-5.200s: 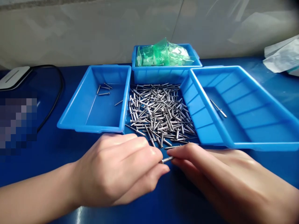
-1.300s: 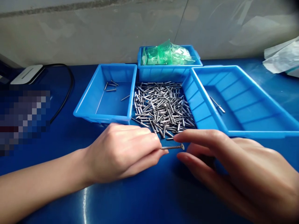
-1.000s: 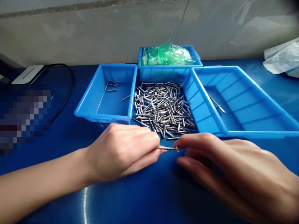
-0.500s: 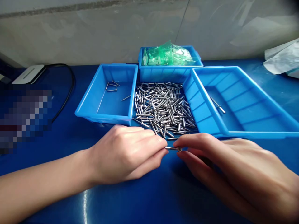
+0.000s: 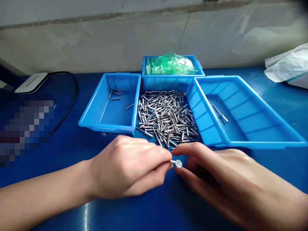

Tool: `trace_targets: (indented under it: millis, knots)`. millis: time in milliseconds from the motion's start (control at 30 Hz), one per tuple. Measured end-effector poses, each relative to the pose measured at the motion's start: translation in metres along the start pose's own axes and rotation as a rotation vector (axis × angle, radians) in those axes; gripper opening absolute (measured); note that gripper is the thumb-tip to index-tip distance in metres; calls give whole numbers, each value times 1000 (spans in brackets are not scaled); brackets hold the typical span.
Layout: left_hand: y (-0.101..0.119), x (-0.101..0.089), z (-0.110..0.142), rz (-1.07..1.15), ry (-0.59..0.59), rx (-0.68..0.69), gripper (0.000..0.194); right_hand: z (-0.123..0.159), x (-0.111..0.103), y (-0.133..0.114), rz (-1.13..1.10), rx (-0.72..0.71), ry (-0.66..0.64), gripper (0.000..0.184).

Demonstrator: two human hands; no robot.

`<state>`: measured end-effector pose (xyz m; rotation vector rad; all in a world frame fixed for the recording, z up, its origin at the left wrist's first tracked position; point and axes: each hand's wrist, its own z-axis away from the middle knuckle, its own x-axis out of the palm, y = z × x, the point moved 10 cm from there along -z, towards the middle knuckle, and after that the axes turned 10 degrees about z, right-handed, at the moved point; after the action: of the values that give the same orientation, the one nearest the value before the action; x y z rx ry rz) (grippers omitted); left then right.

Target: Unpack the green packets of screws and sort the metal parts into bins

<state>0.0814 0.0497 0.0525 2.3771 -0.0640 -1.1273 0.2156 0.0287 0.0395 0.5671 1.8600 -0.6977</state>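
Note:
My left hand (image 5: 134, 168) pinches a metal screw (image 5: 178, 163) between thumb and forefinger, its round head pointing right and partly toward me. Just right of the screw head, my right hand (image 5: 223, 179) has its thumb and forefinger apart on either side, with nothing visible between them; its other fingers are partly hidden. Beyond both hands lies a heap of loose screws and pop rivets (image 5: 166, 115) on the blue table. Several screws (image 5: 115, 98) rest in the left blue bin (image 5: 108, 129). A single rivet (image 5: 220, 114) lies in the right blue bin (image 5: 264, 144).
Behind the heap stands another blue bin (image 5: 168, 81) holding green plastic wrapping (image 5: 167, 64). A white device (image 5: 32, 82) with a black cable (image 5: 75, 93) sits at the back left. Crumpled white paper (image 5: 286, 65) is at the back right, and a wall closes off the rear.
The screw's head has turned from facing sideways to facing more toward me. My right fingers have moved slightly left, closer to my left hand. The whole view has shifted a little.

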Motion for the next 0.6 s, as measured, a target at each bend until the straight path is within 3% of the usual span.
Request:
trace_targets:
  millis: [167, 367, 533, 600]
  knots:
    - [19, 3, 6, -128, -102, 145, 31, 8, 5, 0, -38, -11, 3, 29]
    - [38, -14, -6, -322, -43, 212, 25, 7, 9, 1, -24, -28, -9, 34]
    - [16, -45, -16, -687, -36, 64, 37, 6, 12, -3, 9, -59, -39, 41]
    - [-6, -70, -15, -656, 15, -39, 31, 5, 10, -5, 42, -74, -28, 47]
